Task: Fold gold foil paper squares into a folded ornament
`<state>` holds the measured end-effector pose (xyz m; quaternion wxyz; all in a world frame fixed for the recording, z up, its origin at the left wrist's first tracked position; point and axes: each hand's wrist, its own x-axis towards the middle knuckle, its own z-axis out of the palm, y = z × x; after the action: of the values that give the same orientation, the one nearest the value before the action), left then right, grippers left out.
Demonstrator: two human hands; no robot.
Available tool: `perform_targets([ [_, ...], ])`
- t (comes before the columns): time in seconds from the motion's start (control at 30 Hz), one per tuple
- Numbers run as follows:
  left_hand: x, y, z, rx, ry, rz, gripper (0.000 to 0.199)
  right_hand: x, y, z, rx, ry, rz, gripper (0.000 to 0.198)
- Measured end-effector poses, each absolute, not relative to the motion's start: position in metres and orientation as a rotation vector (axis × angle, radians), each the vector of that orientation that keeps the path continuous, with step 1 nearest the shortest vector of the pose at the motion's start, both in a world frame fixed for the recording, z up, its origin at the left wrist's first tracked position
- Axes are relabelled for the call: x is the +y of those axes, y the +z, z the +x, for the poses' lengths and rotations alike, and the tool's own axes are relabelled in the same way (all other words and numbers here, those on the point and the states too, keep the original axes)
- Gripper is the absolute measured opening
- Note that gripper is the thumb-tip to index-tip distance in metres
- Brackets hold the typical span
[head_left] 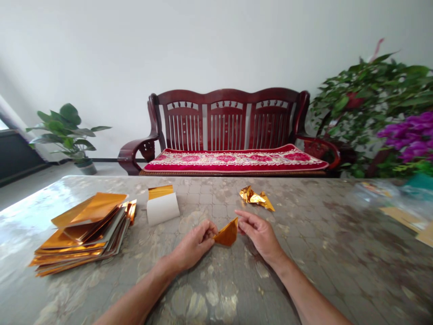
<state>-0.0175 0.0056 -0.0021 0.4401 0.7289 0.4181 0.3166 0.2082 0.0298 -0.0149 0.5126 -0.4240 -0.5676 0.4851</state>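
A folded piece of gold foil paper (227, 234) is held just above the table in front of me. My left hand (196, 241) pinches its left corner between thumb and fingers. At the paper's right edge is my right hand (259, 232), its index finger stretched out and the lower fingers closed against the edge. Beyond the hands lies a crumpled gold foil piece (255, 197). A curled sheet (163, 209), pale side up with a gold strip showing, rests to the left. Further left is a thick, uneven stack of gold foil sheets (81, 234).
The table (209, 293) has a shiny patterned cover. At its right end lie clear plastic bags (375, 193) and brown card pieces (402, 219). Behind it stands a dark red wooden bench (226, 119) with a floral cushion. Potted plants flank the bench, with purple flowers (411, 135) at right.
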Motion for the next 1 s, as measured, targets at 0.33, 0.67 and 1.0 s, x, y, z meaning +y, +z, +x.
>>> perform_targets([
  [0.33,0.009,-0.009,-0.020,1.041,0.832,1.811,0.011,0.030,-0.015,0.210,-1.529,0.984,-1.110,0.022],
  [0.67,0.017,-0.026,-0.022,1.158,1.032,1.699,0.010,0.026,-0.020,0.203,-1.460,1.014,-1.116,0.012],
  [1.0,0.018,-0.022,-0.028,1.275,1.086,1.786,0.011,0.027,-0.022,0.211,-1.849,0.768,-1.075,0.015],
])
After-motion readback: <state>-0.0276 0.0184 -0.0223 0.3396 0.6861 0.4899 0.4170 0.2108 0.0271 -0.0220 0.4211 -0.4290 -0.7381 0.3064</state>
